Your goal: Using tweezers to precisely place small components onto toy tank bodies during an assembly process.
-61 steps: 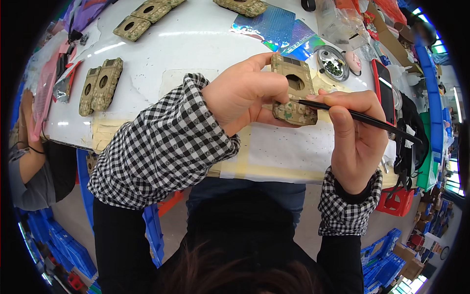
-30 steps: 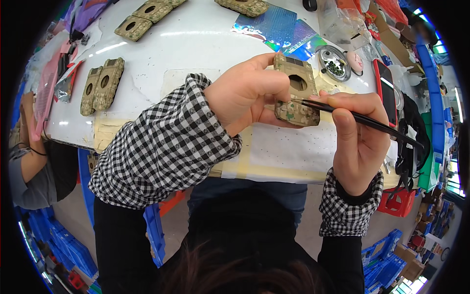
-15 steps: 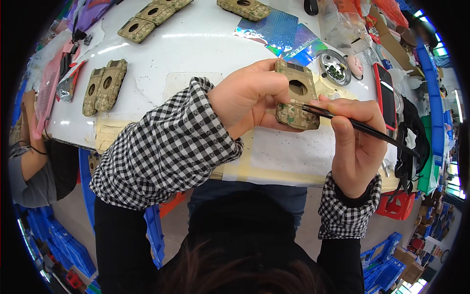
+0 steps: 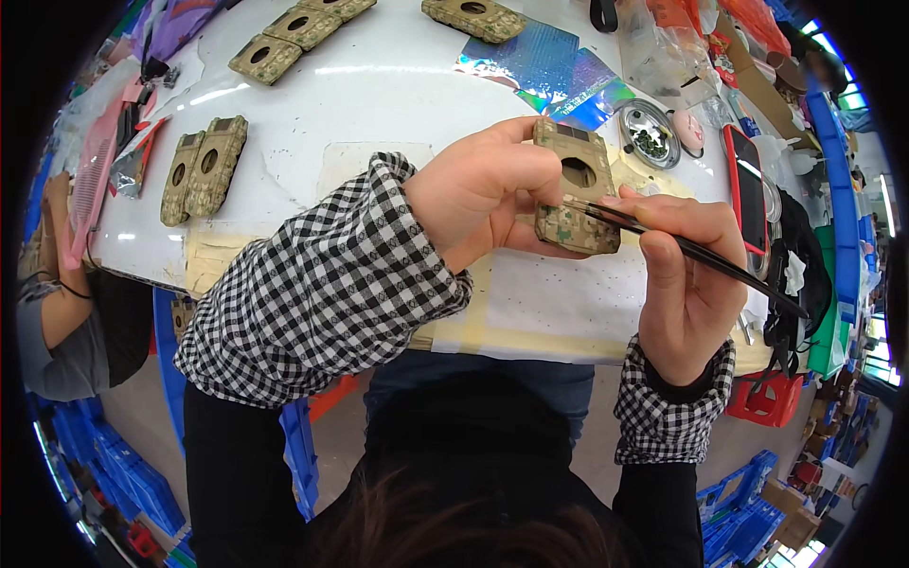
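My left hand (image 4: 492,185) is wrapped round a camouflage-patterned model tank hull (image 4: 568,147), its thumb lying on the top beside the round hole. Black tweezers (image 4: 705,254) are pinched in my right hand (image 4: 696,265), and their tips meet the hull's surface below the hole. Whether the tips grip a tiny part is too small to tell. Just beyond my right hand stands a round clear dish (image 4: 650,134) with small dark green bits in it. White paper (image 4: 559,303) with scattered dark specks lies under my hands.
More camouflage hulls lie at the left (image 4: 216,166) and far side (image 4: 265,57) of the white table (image 4: 379,95). Shiny holographic bags (image 4: 540,66) sit behind my hands. A red-edged phone (image 4: 746,185) and a black bag (image 4: 800,275) are at the right. Another person's arm (image 4: 64,303) shows at the left.
Hardly anything differs. The tweezers' rear end has dipped slightly toward me, while their tips stay at the hull. Both hands keep their holds.
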A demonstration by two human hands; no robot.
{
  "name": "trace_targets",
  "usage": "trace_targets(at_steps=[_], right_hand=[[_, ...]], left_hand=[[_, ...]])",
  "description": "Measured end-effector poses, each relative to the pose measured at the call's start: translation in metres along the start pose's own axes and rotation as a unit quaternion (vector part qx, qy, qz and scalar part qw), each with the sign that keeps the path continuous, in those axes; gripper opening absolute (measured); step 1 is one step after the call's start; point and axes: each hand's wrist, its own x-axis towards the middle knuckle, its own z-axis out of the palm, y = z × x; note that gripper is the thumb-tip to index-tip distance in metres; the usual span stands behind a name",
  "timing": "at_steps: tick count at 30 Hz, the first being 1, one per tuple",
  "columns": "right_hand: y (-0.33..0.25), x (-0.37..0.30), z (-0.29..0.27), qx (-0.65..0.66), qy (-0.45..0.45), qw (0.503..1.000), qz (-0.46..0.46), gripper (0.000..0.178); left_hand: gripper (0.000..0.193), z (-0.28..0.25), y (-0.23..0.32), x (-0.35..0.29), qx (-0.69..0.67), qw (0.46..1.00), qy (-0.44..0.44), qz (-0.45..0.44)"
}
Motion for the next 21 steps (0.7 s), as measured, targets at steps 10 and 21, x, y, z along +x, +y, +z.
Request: trace_targets(at_steps=[10,21], right_hand=[[-0.0003,-0.001,0.001,0.005,0.001,1.0,0.004,0.014],[-0.0006,-0.0018,0.0025,0.006,0.004,1.0,0.0,0.015]], left_hand=[[0.056,0.0006,-0.0004,-0.0001,0.006,1.0,0.002,0.005],[0.056,0.0017,0.0007,-0.0005,0.002,1.0,0.001,0.004]])
